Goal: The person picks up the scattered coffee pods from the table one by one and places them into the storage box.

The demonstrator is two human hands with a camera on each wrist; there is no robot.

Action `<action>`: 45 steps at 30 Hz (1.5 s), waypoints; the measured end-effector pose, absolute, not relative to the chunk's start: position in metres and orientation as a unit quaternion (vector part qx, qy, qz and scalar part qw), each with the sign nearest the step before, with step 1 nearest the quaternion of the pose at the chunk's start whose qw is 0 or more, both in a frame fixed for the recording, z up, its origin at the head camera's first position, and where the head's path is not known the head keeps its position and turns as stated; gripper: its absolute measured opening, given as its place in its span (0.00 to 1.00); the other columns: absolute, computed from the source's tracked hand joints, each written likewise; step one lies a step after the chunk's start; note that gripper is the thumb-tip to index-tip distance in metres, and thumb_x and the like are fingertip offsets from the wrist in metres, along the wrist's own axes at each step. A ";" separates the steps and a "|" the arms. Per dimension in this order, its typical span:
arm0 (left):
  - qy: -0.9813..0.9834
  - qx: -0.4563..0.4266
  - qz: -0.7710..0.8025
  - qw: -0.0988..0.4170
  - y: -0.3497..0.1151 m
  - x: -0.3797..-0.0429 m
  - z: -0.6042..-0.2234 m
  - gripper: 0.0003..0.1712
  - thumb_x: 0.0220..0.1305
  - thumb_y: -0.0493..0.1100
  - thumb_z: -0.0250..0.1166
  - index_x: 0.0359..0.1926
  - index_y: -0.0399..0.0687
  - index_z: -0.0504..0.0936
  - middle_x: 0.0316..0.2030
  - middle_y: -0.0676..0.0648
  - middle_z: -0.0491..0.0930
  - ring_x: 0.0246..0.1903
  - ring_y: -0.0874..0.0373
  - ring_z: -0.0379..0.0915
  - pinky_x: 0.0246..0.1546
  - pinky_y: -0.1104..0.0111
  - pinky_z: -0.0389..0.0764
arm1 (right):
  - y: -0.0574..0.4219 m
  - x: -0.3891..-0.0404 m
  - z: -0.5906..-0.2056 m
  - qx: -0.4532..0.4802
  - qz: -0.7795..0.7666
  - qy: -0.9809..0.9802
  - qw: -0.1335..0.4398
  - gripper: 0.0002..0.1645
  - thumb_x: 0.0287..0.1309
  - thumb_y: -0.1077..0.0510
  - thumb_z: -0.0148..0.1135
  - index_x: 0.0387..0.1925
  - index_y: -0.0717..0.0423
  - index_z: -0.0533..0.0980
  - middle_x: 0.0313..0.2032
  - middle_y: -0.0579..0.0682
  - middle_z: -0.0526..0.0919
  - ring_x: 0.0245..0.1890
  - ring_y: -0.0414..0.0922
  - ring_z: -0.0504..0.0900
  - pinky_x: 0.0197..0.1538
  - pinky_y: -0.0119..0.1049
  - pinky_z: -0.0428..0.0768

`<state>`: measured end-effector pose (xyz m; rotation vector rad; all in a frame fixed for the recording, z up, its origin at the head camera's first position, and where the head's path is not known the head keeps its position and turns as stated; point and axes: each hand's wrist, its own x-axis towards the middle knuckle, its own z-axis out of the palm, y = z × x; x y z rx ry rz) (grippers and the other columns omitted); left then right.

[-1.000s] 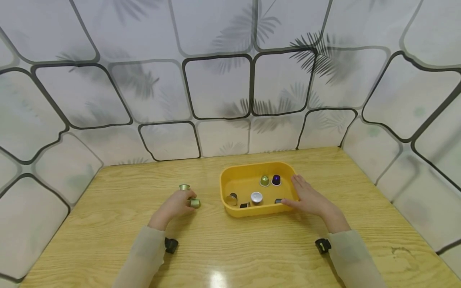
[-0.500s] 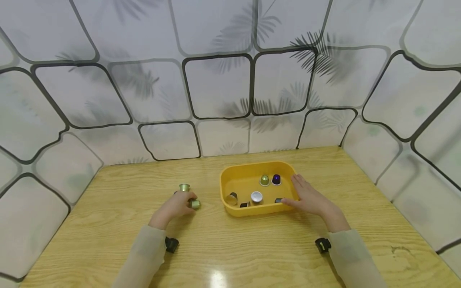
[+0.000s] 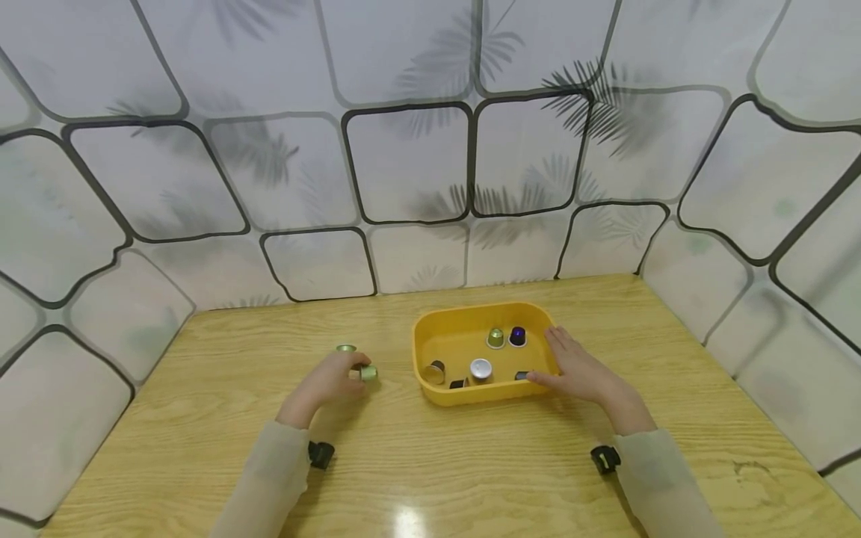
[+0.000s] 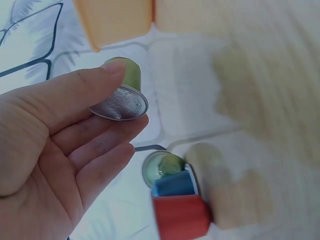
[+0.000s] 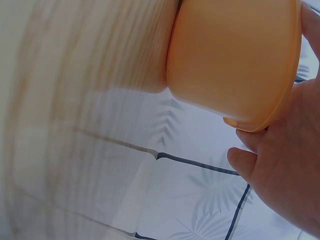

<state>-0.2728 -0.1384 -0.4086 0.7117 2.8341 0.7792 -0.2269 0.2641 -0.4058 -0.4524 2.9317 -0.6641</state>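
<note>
My left hand (image 3: pixel 329 385) pinches a light green coffee capsule (image 4: pixel 131 75) between thumb and fingers, its silver foil lid facing the wrist camera. Just beyond that hand stand more capsules: a red capsule (image 4: pixel 181 216), a blue capsule (image 4: pixel 175 185) and another green capsule (image 4: pixel 156 169); in the head view only a green rim (image 3: pixel 346 347) shows behind the knuckles. A yellow bin (image 3: pixel 447 397) sits to the right. Across its right end rests my right hand (image 3: pixel 581 373), fingers fairly straight, with fingertips and thumb over the rim (image 5: pixel 280 107).
Several capsules lie in the bin, among them a green capsule (image 3: pixel 495 338), a purple capsule (image 3: pixel 517 336) and a capsule with its white lid up (image 3: pixel 480 369). Patterned cloth walls (image 3: pixel 417 164) enclose the wooden table (image 3: pixel 430 463) at the back and sides.
The green capsule in my left hand has risen slightly from where it lay, tilting as the fingers lift it. My right hand and the bin stay in place.
</note>
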 end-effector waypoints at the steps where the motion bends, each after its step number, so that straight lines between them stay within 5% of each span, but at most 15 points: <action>1: 0.936 0.239 0.253 0.055 -0.137 -0.273 -0.407 0.20 0.46 0.33 0.67 0.43 0.32 0.76 0.39 0.42 0.77 0.42 0.48 0.72 0.44 0.59 0.72 | 0.265 -0.227 -0.406 -0.148 -0.218 0.963 0.051 0.59 0.51 0.30 0.49 0.63 0.74 0.43 0.64 0.70 0.40 0.63 0.62 0.38 0.61 0.56 0.43; 45: 0.885 0.409 0.219 0.020 -0.005 -0.314 -0.324 0.21 0.54 0.40 0.64 0.50 0.38 0.74 0.46 0.45 0.75 0.47 0.54 0.70 0.50 0.66 0.69 | 0.267 -0.228 -0.409 -0.147 -0.219 0.964 0.046 0.60 0.50 0.30 0.48 0.63 0.73 0.43 0.64 0.68 0.41 0.64 0.61 0.38 0.61 0.54 0.44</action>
